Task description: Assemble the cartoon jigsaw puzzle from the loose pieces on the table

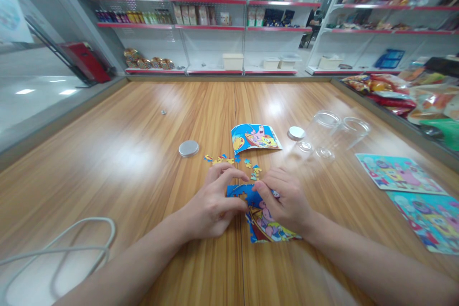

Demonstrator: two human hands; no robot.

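A partly assembled jigsaw puzzle (263, 229) with a cartoon picture lies on the table between my hands, with gaps at its upper left. My left hand (217, 198) is at its left edge, thumb and index finger apart and curved around the gap. My right hand (283, 198) covers the upper right of the puzzle, fingers curled and thumb against them at the top edge; what they pinch is hidden. Loose puzzle pieces (222, 158) lie just beyond my left hand, and a few more pieces (256, 172) lie beyond the thumb of my right. Behind them rests a bent reference picture (255, 138).
Two clear jars (324, 126) lie right of centre, near a silver lid (296, 133); another lid (188, 148) is at left. Two cartoon sheets (399, 172) lie on the right. A white cable (82, 220) loops at front left. Stocked shelves (208, 26) stand behind the table.
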